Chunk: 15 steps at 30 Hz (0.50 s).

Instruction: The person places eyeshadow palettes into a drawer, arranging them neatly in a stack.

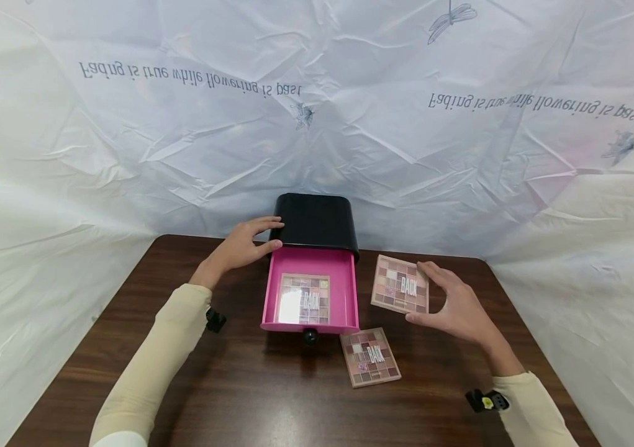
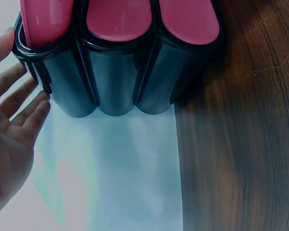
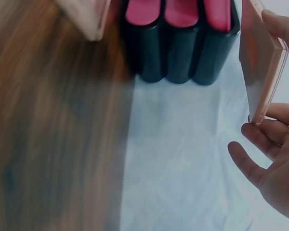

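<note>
A black drawer unit (image 1: 315, 220) with three stacked pink drawers stands at the back of the table. Its top pink drawer (image 1: 341, 292) is pulled out, and an eyeshadow palette (image 1: 319, 304) lies face up in it. My left hand (image 1: 244, 244) rests with extended fingers at the unit's upper left edge, the thumb near the drawer opening. To the right of the drawer, my right hand (image 1: 453, 304) pinches a second eyeshadow palette (image 1: 397, 285) by its right edge, between thumb and fingers. Another palette (image 1: 372, 357) lies on the table by the drawer's front right corner.
A round black knob (image 1: 310, 336) sticks out from the open drawer's front. The dark wooden table (image 1: 227, 385) reaches back to a wrinkled white printed sheet (image 1: 210, 143) that hangs behind and at both sides.
</note>
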Tool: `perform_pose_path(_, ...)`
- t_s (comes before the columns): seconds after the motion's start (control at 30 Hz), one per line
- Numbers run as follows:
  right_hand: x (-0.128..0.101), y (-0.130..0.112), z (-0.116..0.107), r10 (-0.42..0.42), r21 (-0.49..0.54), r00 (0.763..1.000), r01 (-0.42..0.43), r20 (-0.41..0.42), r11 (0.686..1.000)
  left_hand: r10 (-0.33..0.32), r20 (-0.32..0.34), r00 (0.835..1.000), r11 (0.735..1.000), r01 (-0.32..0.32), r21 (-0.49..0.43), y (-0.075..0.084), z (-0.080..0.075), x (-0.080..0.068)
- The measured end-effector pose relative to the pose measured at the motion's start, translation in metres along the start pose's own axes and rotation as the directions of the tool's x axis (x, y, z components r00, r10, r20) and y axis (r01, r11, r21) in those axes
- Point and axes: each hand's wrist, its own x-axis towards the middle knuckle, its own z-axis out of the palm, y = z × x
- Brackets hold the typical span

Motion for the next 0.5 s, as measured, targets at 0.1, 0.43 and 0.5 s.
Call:
perform_pose_path(0.1, 0.004, -0.013, -0.002, -0.014, -0.002, 1.0, 0.014, -0.001, 1.0, -0.002, 0.005, 1.0, 1.0, 0.002, 0.001, -0.001, 0.0, 0.0)
perform_pose_path(0.43, 0.019, -0.05, -0.002, -0.09, 0.036, 0.996, 0.09, -0.019, 0.995, -0.002, 0.006, 1.0, 1.0, 0.002, -0.006, -0.002, 0.0, 0.0)
perform_pose_path(0.5, 0.021, -0.058, -0.001, -0.099, 0.048, 0.995, 0.1, -0.015, 0.994, -0.001, 0.009, 1.0, 1.0, 0.001, -0.01, -0.001, -0.001, -0.001)
